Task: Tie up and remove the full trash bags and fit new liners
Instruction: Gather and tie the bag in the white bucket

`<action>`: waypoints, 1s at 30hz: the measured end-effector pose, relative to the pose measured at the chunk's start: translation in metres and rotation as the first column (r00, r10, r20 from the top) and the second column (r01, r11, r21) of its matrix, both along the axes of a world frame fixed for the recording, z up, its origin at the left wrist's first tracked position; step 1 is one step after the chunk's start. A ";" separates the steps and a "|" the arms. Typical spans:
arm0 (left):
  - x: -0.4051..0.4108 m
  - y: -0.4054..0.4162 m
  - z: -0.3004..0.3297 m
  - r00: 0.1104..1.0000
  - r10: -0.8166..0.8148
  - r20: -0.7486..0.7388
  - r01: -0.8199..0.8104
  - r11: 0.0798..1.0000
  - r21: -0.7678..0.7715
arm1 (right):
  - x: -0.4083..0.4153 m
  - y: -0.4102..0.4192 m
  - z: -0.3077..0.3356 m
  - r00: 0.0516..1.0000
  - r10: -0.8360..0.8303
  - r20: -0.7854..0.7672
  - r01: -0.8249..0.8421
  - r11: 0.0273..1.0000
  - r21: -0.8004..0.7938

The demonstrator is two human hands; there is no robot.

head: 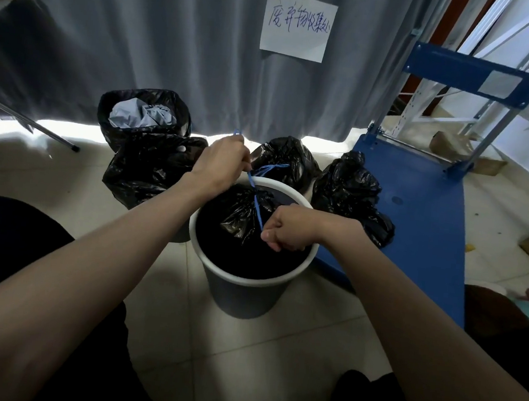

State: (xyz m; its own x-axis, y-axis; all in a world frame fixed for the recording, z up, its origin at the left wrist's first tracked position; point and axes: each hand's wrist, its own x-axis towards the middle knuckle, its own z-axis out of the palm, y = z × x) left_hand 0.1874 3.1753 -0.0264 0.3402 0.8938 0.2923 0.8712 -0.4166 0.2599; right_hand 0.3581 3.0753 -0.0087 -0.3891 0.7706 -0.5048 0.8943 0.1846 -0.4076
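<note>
A grey bin with a white rim (242, 291) stands on the floor in front of me, with a full black trash bag (239, 217) gathered at its neck inside. A blue drawstring (257, 211) runs taut from the neck. My left hand (220, 164) is closed on its far end, above the bin's back rim. My right hand (289, 228) is fisted on the near end over the bin. Behind stand a tied black bag with a blue string (284, 160), another tied bag (353, 195) and a large black bag (150, 171).
An open black-lined bin (142, 116) with crumpled paper stands at the back left. A blue hand cart (417, 194) lies to the right. A grey curtain (143, 30) with a paper sign (297, 25) hangs behind. Tiled floor lies around the bin.
</note>
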 end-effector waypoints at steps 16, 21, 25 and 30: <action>0.002 -0.014 0.004 0.984 0.172 0.053 -0.150 0.945 -0.292 | -0.006 0.009 -0.027 0.675 -0.451 -0.584 0.342 0.893 -0.294; 0.019 -0.019 -0.017 0.980 0.150 0.130 -0.080 0.898 -0.432 | -0.002 0.008 -0.026 0.664 -0.422 -0.617 0.315 0.906 -0.281; 0.024 -0.014 -0.022 0.968 0.151 0.201 -0.033 0.870 -0.492 | 0.004 0.009 -0.027 0.602 -0.435 -0.670 0.378 0.894 -0.241; 0.019 -0.012 -0.014 0.860 0.249 0.444 0.040 0.836 -0.547 | 0.009 0.018 -0.028 0.357 -0.526 -0.772 0.578 0.774 -0.261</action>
State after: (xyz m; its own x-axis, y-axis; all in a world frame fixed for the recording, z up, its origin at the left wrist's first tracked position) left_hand 0.2064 3.1632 -0.0403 0.1802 0.9749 -0.1305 0.6008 -0.0040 0.7994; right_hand 0.3670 3.0936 -0.0367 -0.0644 0.9790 -0.1934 0.1264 -0.1842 -0.9747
